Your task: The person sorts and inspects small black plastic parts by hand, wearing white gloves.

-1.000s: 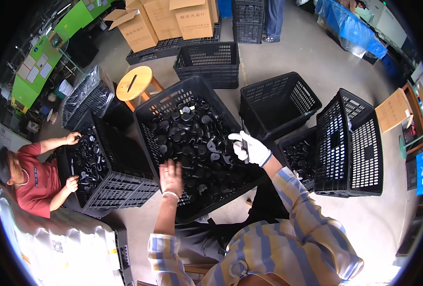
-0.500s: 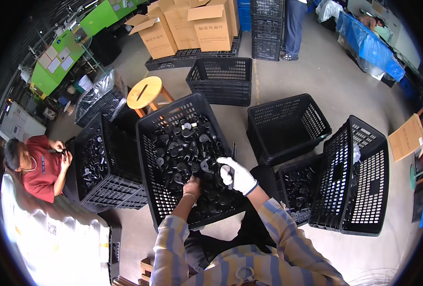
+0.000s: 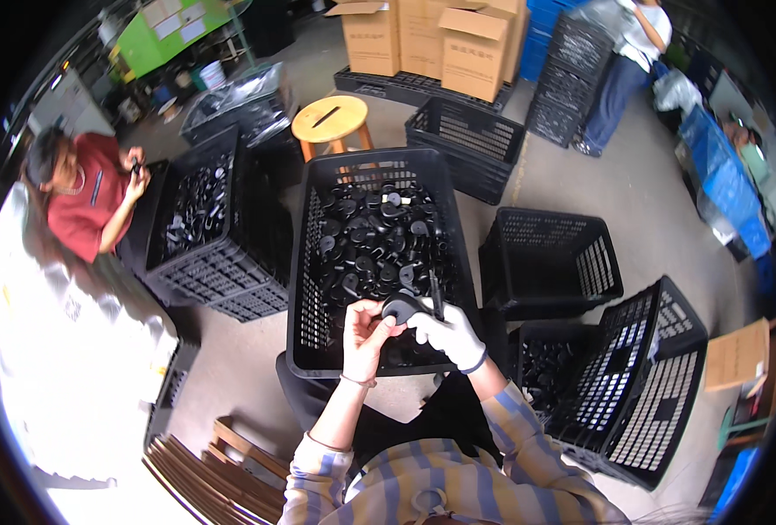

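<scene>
Above the near end of a large black crate (image 3: 298,289), my bare left hand (image 3: 366,346) pinches a black plastic part (image 3: 401,306) with a round, disc-like end. In a white glove, my right hand (image 3: 449,339) is closed around a slim dark tool (image 3: 438,293) that points away from me. Its gloved fingers meet the right side of the part; the tool's exact kind is too small to tell. Many similar black parts (image 3: 375,232) with round heads lie heaped in the crate below.
An empty-looking black crate (image 3: 550,262) stands to the right, near tilted crates (image 3: 659,385) and one of black parts (image 3: 550,363). A wooden stool (image 3: 331,118) and cartons (image 3: 471,52) are beyond. At left, a person in red (image 3: 99,197) works beside another filled crate (image 3: 221,254).
My left hand has risen from the heap with a black part and come together with my right hand. The view has turned, shifting the surroundings.
</scene>
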{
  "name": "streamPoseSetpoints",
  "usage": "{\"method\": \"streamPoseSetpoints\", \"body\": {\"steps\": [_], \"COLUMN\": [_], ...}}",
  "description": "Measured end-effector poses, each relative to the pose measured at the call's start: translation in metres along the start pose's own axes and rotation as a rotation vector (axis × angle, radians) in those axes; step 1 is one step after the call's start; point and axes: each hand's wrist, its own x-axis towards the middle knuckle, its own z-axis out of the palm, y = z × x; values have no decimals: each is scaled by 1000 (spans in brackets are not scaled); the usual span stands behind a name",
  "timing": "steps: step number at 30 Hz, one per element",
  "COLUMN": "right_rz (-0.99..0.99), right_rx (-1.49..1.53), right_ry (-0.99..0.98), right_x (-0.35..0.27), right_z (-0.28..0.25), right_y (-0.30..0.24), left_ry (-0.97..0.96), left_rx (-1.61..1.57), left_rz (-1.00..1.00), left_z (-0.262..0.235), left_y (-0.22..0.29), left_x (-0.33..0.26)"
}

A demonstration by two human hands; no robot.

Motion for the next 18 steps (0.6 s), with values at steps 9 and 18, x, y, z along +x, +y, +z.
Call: {"method": "streamPoseSetpoints", "body": {"steps": [9, 18], "right_rz": [-43, -30], "right_rx": [-272, -299], "right_ry": [-26, -25], "right_x": [-9, -12], "right_z": [28, 29], "right_y": [-29, -34], "left_ry": [-1, -66], "left_rx": [-186, -175], "left_rz": [-144, -110], "left_z": [-22, -25], "left_y": [10, 8], "left_x": [-21, -25]}}
